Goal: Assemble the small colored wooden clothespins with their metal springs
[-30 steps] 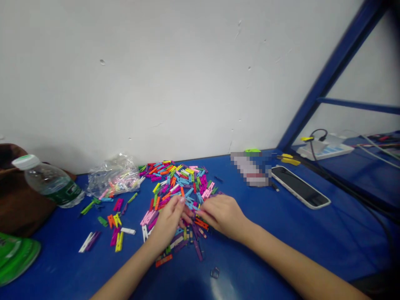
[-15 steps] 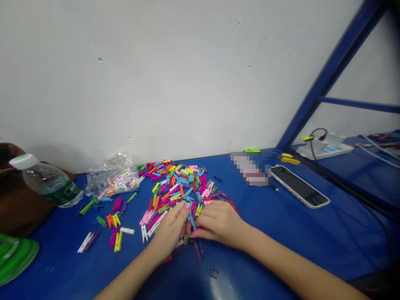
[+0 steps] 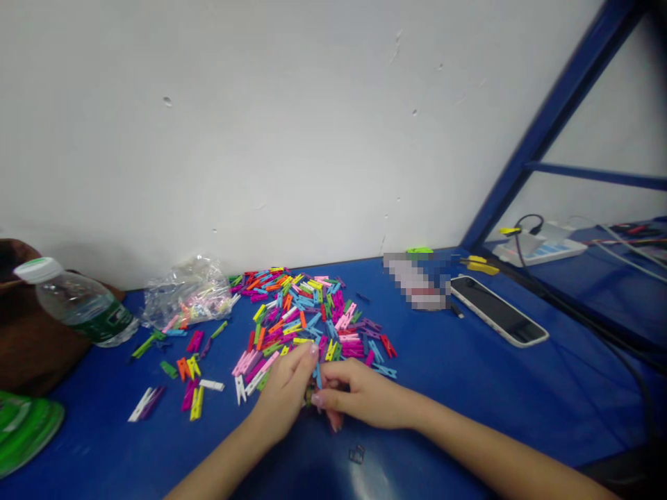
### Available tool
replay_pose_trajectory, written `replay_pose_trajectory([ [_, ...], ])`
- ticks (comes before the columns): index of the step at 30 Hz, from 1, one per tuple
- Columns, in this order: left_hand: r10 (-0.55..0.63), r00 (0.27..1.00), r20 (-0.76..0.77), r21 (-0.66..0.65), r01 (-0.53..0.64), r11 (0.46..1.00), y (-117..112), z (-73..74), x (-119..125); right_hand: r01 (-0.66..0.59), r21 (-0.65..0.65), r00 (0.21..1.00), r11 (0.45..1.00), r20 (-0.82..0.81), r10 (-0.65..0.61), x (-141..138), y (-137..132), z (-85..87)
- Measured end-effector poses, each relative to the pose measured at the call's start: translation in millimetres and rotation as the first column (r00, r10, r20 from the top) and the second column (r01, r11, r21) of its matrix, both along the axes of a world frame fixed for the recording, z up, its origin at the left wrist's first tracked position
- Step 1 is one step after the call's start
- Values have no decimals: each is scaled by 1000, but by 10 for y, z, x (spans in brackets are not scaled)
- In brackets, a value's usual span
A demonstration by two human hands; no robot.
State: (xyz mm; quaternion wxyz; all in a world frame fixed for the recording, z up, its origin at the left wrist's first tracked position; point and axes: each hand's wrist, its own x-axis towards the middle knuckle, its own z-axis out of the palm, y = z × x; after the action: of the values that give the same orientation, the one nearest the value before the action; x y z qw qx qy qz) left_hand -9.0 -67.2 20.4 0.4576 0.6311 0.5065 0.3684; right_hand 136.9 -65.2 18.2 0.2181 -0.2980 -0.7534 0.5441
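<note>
light: bright, seemingly overhead | glare: pale patch on blue tabletop (image 3: 469, 410), bottom centre | edges: wide-angle bowing, dark lower-right corner

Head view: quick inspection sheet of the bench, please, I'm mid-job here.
Surface: blue-covered table, pegs scattered across it.
Job's things: heap of small multicoloured clothes pegs.
Clutter: clear plastic bag, clear water bottle lying on its side, white-rimmed black phone.
Grips: left hand and right hand meet at the heap's near edge, among the pegs; anything held is hidden.
Cables: black cable along the table's right side.
Surroundings: chipped white wall, blue metal frame strut.
</note>
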Motion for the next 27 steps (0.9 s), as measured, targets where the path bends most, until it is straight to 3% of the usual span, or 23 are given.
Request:
replay_pose_trajectory([
  [7,-35,995,-94,60,41,997,15,2,10,21,168,994,986,103,-39,13,9,-29],
  [14,21,992,-121,103,-9,995,-17,29,1,11,107,998,994,61,-18,-4,-5,-14],
  [23,29,995,-97,74,-22,997,25,-41,3,-7,190,995,982,101,-13,-20,-9,-58],
  [27,30,998,-53,30,-29,999,37,-64,9,40,249,991,968,117,-71,-27,-3,-105],
])
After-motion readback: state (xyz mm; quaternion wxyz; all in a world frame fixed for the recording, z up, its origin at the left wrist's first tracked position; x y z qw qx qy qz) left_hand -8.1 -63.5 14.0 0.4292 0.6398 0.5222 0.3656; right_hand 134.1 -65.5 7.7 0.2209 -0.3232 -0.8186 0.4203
